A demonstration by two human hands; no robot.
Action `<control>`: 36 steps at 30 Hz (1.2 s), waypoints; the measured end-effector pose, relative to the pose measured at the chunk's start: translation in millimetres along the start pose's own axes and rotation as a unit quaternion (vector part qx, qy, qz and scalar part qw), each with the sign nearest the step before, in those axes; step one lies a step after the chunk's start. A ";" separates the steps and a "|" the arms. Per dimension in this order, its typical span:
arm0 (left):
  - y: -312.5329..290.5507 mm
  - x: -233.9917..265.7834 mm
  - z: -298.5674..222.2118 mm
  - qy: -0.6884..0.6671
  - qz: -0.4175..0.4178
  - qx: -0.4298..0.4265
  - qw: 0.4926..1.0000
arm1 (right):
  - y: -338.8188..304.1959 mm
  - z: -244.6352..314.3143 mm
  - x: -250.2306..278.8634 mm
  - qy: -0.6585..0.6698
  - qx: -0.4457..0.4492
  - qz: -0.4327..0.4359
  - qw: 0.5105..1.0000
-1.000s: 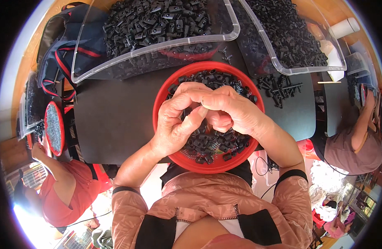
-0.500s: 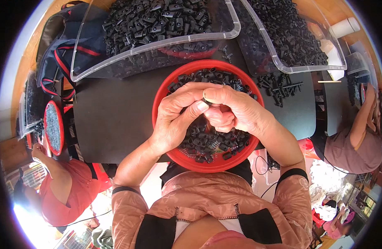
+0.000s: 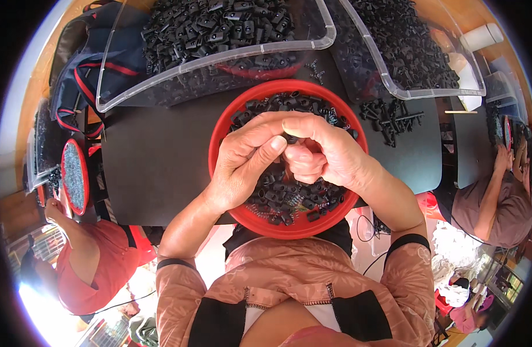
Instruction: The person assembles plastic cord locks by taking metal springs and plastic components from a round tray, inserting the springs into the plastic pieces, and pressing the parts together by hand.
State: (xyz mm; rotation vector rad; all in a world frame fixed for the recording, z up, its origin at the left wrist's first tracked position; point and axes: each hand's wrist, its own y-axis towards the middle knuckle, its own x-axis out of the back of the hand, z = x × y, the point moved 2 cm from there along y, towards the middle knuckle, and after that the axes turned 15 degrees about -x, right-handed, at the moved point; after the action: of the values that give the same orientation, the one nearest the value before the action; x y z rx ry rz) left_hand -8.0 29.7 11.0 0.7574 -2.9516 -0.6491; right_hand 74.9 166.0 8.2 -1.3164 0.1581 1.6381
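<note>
Above a round red tub [image 3: 219,124], my two hands meet with fingertips together. Between them shows a sliver of a small black plastic cord lock [image 3: 289,138], mostly hidden by the fingers. My left hand [image 3: 245,156] pinches it between thumb and index finger. From the other side my right hand [image 3: 329,147] presses it with the thumb, its other fingers curled in. Under my hands the tub holds many loose black cord lock bodies [image 3: 277,196] and thin metal coil springs [image 3: 300,203].
Behind the tub stand two clear plastic bins [image 3: 219,61] [image 3: 401,92] heaped with black parts. Black plungers [image 3: 390,120] lie on the dark table [image 3: 156,168] at right. A bag [image 3: 84,75] is at far left. Co-workers sit at left [image 3: 104,254] and right [image 3: 497,217].
My hands stay pinched together over the tub, with only a slight shift of the fingers. The tub sits slightly further up and left in view. At right, the co-worker's arm has moved.
</note>
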 end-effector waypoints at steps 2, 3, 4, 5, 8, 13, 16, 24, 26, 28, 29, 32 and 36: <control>2.2 -0.1 0.7 0.004 0.011 -0.007 1.000 | 0.5 0.0 -0.8 -0.020 0.037 0.006 0.999; 3.6 -0.5 1.5 0.022 0.021 -0.038 0.999 | 1.0 -1.5 1.6 -0.021 0.037 0.005 0.999; 4.5 -0.9 0.8 0.040 0.032 -0.069 0.996 | 1.7 -3.8 5.5 -0.016 0.039 0.007 0.999; 3.6 0.3 -1.2 0.040 0.032 -0.071 0.996 | 1.4 -4.9 6.9 -0.010 0.040 0.008 0.999; -2.8 6.1 -1.6 0.057 -0.074 -0.040 0.995 | -7.0 -1.5 -6.3 -0.087 0.098 -0.062 0.989; -0.6 20.7 0.4 0.032 -0.213 -0.050 0.975 | -51.6 15.0 -58.5 -0.334 0.387 -0.223 0.830; 0.3 21.4 -0.2 0.022 -0.221 -0.050 0.974 | -58.4 53.2 -74.0 -0.445 0.483 -0.345 0.671; 2.6 27.4 2.3 0.040 -0.239 -0.046 0.969 | -30.9 33.3 -59.4 -0.616 0.460 -0.449 0.455; 4.1 26.9 3.0 0.043 -0.225 -0.048 0.972 | -31.1 15.8 -30.1 -0.654 0.370 -0.440 0.492; 4.9 23.0 0.8 0.046 -0.209 -0.031 0.976 | -32.9 3.3 -12.8 -0.709 0.252 -0.441 0.488; 4.3 21.7 0.4 0.050 -0.194 -0.015 0.980 | -28.8 -4.4 -7.4 -0.719 0.235 -0.442 0.482; 1.2 17.4 0.5 0.053 -0.153 0.007 0.987 | -22.6 -14.5 0.3 -0.726 0.205 -0.438 0.490; 1.6 14.9 2.9 0.052 -0.095 0.026 0.994 | -24.9 -6.3 3.4 -0.710 0.243 -0.434 0.499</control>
State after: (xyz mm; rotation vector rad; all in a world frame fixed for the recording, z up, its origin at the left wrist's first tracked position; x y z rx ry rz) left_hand -22.3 25.1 7.9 1.0512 -2.8359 -0.5264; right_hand 97.8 176.6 14.1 0.6651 -0.8617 1.0893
